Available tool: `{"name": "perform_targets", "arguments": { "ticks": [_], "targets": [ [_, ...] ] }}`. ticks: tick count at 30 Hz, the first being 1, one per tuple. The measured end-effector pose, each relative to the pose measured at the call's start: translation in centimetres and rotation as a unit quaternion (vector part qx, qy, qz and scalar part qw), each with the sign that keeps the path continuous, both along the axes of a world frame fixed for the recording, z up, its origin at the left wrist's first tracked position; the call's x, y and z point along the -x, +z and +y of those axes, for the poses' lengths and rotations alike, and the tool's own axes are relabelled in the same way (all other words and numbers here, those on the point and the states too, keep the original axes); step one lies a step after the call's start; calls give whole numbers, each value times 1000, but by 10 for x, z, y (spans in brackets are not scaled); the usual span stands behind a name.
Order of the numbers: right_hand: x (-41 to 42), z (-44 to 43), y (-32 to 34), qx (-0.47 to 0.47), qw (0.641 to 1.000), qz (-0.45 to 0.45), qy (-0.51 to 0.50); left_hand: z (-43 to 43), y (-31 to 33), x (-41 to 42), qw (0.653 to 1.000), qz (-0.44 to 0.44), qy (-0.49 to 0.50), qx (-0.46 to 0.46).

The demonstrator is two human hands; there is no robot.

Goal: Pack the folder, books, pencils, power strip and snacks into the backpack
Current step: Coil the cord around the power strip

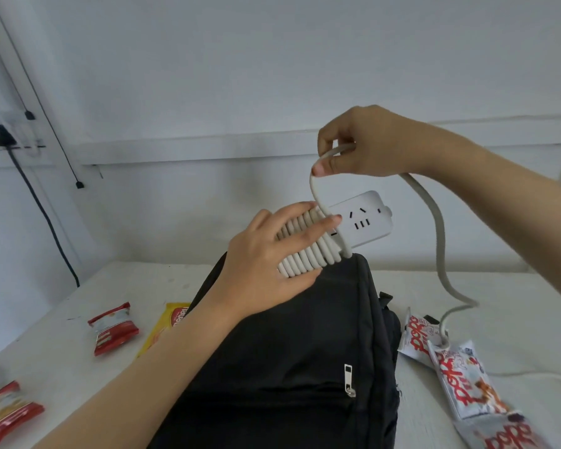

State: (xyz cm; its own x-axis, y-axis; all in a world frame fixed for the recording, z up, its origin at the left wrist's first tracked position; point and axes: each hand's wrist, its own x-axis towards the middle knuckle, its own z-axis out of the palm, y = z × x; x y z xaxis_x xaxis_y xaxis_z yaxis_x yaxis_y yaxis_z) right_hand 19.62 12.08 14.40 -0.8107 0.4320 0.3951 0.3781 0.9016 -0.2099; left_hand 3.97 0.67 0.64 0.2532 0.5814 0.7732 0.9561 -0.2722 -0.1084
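L hand [266,270] tight round pwr strip [366,218]

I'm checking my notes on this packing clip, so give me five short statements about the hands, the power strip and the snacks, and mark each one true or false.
1. The left hand grips the power strip. True.
2. The right hand is empty. False: it pinches the cord.
3. The power strip is inside the backpack. False: it is held above the backpack's top.
4. Snacks lie on the table on both sides of the backpack. True.
5. The cord is fully wound. False: a loose length trails down to the table on the right.
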Motion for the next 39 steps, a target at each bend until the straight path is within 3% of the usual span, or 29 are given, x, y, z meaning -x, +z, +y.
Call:
{"name": "perform_targets", "arguments": {
  "ticks": [4,8,11,14,19,22,25,27,30,35,39],
  "targets": [
    [8,11,-13,112,994,15,8,-3,4,1,998,-54,13,14],
    [6,26,-25,282,959,18,35,-8,4,4,994,-104,7,17],
    [2,36,-36,404,912,-14,66,-13,2,3,978,-197,-56,31],
    [-1,42,-54,522,847,11,94,-17,3,0,950,-288,-115,33],
    [-6,30,-76,562,816,-21,136,-16,5,4,926,-368,-85,-1],
    [-14,18,-76,516,852,-31,89,-13,5,17,919,-393,-10,-26],
    [-18,5,-75,347,937,-28,23,-10,0,25,919,-389,45,-34],
    [-20,-3,-75,268,963,-24,-13,-6,-5,28,924,-373,78,-31],
    [-22,-12,-78,233,971,-44,-41,0,-13,29,919,-381,99,-31],
    [-24,-19,-92,271,962,-25,-34,10,-13,26,899,-422,98,-60],
    [-20,-7,-102,130,984,77,-94,19,-9,29,890,-436,116,-65]
  ]
}}
